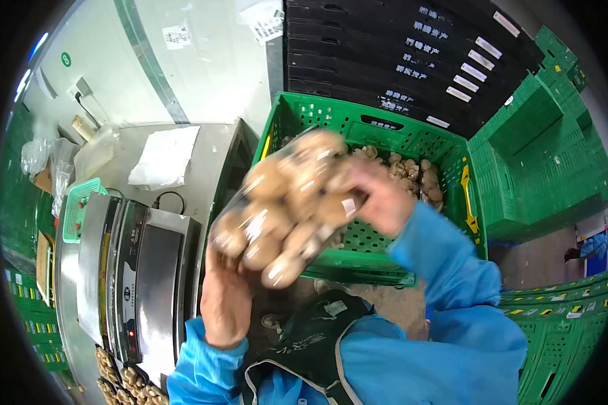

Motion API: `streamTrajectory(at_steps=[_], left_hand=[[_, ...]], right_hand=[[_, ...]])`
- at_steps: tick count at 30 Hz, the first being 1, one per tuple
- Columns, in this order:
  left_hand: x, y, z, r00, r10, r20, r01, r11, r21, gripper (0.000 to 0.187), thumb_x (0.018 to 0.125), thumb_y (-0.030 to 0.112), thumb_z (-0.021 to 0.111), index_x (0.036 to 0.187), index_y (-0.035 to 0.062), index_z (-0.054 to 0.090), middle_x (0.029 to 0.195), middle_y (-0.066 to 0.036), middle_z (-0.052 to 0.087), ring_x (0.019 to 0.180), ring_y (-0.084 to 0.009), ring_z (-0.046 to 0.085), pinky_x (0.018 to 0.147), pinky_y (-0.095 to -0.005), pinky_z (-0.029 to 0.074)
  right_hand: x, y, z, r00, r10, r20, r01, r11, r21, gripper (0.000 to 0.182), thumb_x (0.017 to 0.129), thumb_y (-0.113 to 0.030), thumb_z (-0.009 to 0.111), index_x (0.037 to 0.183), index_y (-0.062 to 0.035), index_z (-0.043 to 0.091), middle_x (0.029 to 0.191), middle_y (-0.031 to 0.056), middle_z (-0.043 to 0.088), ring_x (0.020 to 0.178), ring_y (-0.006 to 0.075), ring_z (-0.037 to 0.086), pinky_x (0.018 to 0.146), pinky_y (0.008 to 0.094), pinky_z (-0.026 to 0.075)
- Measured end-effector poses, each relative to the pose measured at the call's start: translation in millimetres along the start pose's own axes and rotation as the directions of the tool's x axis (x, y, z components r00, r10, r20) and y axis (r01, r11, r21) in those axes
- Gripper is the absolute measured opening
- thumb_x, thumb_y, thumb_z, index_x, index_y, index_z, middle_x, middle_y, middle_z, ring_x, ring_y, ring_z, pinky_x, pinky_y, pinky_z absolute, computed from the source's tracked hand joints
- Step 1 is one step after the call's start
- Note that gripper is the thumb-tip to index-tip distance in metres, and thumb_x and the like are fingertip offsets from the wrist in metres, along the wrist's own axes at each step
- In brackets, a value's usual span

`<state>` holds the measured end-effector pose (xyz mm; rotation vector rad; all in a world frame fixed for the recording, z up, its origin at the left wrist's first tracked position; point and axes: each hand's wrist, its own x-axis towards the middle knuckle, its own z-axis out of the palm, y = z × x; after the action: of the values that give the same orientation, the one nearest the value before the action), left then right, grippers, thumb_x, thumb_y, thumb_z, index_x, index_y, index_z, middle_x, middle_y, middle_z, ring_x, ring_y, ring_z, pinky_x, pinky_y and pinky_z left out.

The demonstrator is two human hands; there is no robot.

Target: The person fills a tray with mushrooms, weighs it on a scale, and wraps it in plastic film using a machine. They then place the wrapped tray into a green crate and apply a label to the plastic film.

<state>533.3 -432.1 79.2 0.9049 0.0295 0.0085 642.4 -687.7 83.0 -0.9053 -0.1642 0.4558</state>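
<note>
A pack of mushrooms (280, 199) wrapped in clear film is held up in front of me, tilted, its shiny film catching the light. My left hand (226, 300) grips its near left edge, partly hidden beneath it. On its right edge is my right hand (385, 199), slightly blurred, with the fingers closed around the side. Behind and below the pack stands a green crate (476, 209), where more mushrooms (412, 175) lie; the held pack covers part of the crate.
A steel table (216, 145) to the left carries a wrapping machine (132, 290), a white sheet (165, 156) and a small green basket (73, 223). More mushroom packs (132, 386) lie at its near end. Black crates (358, 54) are stacked behind, green crates (544, 162) at right.
</note>
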Motion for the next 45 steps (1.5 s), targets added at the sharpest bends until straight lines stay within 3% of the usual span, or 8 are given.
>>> streamTrajectory(at_steps=[1,3,17,30,41,43,44,45], left_hand=[[13,-6,12,0.995,0.036,0.089,-0.044,0.995,0.085,0.067,0.09,0.043,0.052,0.141,0.0074,0.026,0.139,-0.016,0.038,0.128,-0.0287,0.038,0.106,-0.0424,0.029],[26,-13,21,0.992,-0.02,0.127,0.001,0.989,0.149,0.073,0.086,0.037,0.059,0.141,0.0021,0.025,0.139,-0.02,0.037,0.129,-0.0281,0.038,0.107,-0.0401,0.027],[59,-80,51,0.965,-0.263,0.011,0.237,0.888,0.393,0.037,0.088,0.022,0.059,0.117,-0.001,0.055,0.11,-0.016,0.062,0.106,-0.0239,0.056,0.098,-0.0367,0.038],[71,-99,61,0.945,-0.315,0.083,0.251,0.867,0.431,0.034,0.089,0.018,0.057,0.117,-0.0024,0.055,0.11,-0.014,0.062,0.106,-0.0213,0.056,0.096,-0.0341,0.039],[-40,9,-47,0.843,0.232,-0.486,0.092,0.826,0.556,0.031,0.092,0.016,0.046,0.116,-0.0035,0.053,0.104,-0.015,0.063,0.1,-0.0237,0.06,0.094,-0.0378,0.044],[-77,24,-77,0.729,0.234,-0.643,0.208,0.82,0.534,0.028,0.091,0.015,0.046,0.113,0.0004,0.055,0.104,-0.011,0.062,0.102,-0.0229,0.058,0.09,-0.0362,0.045],[-97,25,-95,0.715,0.286,-0.638,0.143,0.834,0.533,0.029,0.091,0.018,0.048,0.114,0.001,0.055,0.105,-0.011,0.062,0.102,-0.0224,0.058,0.09,-0.0351,0.045],[-117,26,-109,0.689,0.276,-0.67,0.089,0.885,0.457,0.03,0.092,0.021,0.05,0.114,0.0013,0.056,0.106,-0.012,0.062,0.102,-0.0219,0.058,0.089,-0.0349,0.045]], right_hand=[[-8,-23,-34,0.982,-0.189,-0.005,0.139,0.737,-0.661,0.024,0.085,-0.007,0.06,0.109,-0.0015,0.056,0.12,0.0112,0.053,0.111,0.0215,0.052,0.096,0.0353,0.044],[-25,-62,-88,0.926,-0.007,-0.378,0.018,1.0,0.023,0.042,0.086,-0.007,0.059,0.126,-0.002,0.047,0.13,0.0116,0.046,0.119,0.0239,0.047,0.101,0.0406,0.041],[-32,36,-279,0.705,0.62,-0.346,-0.704,0.674,-0.227,0.082,0.078,-0.028,0.073,0.14,0.0004,0.028,0.128,0.0108,0.049,0.118,0.0207,0.046,0.1,0.035,0.032],[-42,97,-264,0.777,0.263,-0.572,-0.459,0.858,-0.23,0.094,0.079,-0.039,0.07,0.141,0.0042,0.014,0.138,0.0242,0.032,0.128,0.0293,0.035,0.105,0.0383,0.03],[-28,28,-208,0.856,0.127,-0.501,-0.437,-0.342,-0.832,0.076,0.083,-0.06,0.048,0.115,0.0084,0.048,0.103,0.0335,0.057,0.095,0.0451,0.057,0.083,0.0471,0.045],[-18,9,-166,0.981,0.047,-0.191,-0.192,0.025,-0.981,0.062,0.084,-0.037,0.061,0.128,0.003,0.041,0.108,0.0292,0.058,0.095,0.0394,0.059,0.083,0.043,0.046],[-23,-1,-175,0.965,0.135,-0.224,-0.14,-0.459,-0.877,0.066,0.085,-0.028,0.06,0.135,0.0042,0.031,0.123,0.0227,0.052,0.096,0.0348,0.06,0.087,0.041,0.046],[2,10,-197,0.865,0.109,-0.49,-0.5,0.275,-0.821,0.038,0.088,-0.019,0.057,0.121,-0.0049,0.046,0.077,0.0083,0.059,0.063,0.0158,0.056,0.05,0.0282,0.048]])
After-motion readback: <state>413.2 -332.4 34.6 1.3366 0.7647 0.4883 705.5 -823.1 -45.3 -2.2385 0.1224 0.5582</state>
